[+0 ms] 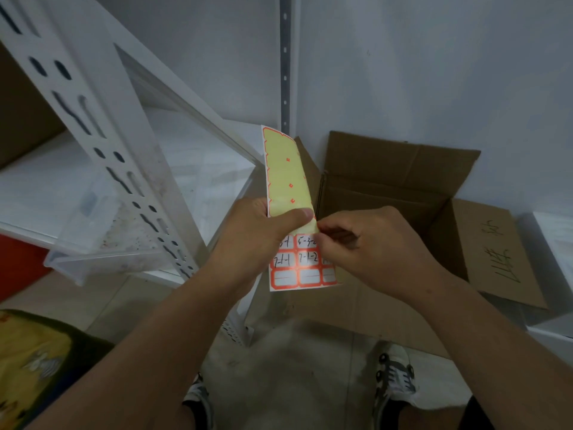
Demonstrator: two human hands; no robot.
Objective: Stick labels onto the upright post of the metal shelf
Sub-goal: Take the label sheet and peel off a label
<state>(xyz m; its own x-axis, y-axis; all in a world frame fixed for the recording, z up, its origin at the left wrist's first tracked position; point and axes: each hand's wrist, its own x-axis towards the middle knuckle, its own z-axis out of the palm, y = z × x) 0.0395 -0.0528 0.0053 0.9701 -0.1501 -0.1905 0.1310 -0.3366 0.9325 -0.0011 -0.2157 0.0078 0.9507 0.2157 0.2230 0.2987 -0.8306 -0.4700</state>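
We're pinching the label sheet [286, 212] with the left hand [260, 234] at frame centre while the right hand [369, 243] is nipping a label's corner at its 3 o'clock edge; looks thin, floppy and tearable, so we're peeling gently, post [102, 135] waiting at 10 o'clock.
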